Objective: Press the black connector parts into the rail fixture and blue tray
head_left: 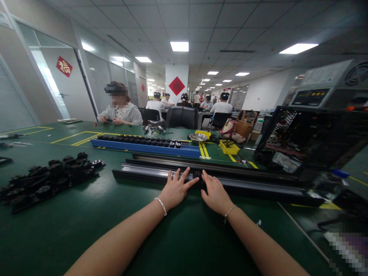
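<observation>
The left hand (176, 189) spreads wide, the right hand (217, 194) is loosely extended; neither grips anything. Between them, a small black block (197, 174) sits in the near rail (258, 186), whose edges likely keep it aligned.

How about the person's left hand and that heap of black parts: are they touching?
Apart. The head view shows it: bare green tabletop lies between the left hand and the heap of black parts.

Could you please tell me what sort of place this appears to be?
Probably an assembly workspace within an open-plan office: long black rails and small black parts lie on a green worktable, with several people seated beyond.
</observation>
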`<state>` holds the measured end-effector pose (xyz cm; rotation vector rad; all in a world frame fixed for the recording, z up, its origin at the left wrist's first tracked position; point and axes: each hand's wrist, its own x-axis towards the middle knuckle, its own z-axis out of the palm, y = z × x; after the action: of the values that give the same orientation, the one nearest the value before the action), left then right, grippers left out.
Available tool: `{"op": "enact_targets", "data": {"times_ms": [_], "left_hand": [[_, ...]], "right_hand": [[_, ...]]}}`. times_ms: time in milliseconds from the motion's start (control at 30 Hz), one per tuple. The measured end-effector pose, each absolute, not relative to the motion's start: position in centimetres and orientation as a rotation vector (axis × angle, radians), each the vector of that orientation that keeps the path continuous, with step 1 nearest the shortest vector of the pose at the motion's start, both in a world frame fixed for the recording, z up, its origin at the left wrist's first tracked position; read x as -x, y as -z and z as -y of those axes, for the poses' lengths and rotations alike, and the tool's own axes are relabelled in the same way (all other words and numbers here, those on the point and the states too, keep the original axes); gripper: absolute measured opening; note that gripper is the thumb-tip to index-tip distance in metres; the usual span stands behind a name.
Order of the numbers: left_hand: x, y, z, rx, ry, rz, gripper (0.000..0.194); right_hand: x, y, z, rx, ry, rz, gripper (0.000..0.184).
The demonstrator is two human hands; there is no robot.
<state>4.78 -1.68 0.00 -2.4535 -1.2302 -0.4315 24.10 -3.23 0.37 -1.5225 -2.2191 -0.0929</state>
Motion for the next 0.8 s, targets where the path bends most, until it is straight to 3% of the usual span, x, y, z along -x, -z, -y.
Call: {"op": "enact_targets", "data": {"times_ms": [533, 800], "left_hand": [[-7.4, 0.6, 1.6, 2.398, 0.473, 1.32, 0.059], [-7.4, 0.8, 1.4, 2.414, 0.45, 1.313, 0.05]], "right_hand": [[-23.6, -0.5, 3.0, 1.576, 0.057, 2.235, 0.07], [-23.9, 0.2, 3.1, 1.598, 0.29, 2.205, 0.061]]}}
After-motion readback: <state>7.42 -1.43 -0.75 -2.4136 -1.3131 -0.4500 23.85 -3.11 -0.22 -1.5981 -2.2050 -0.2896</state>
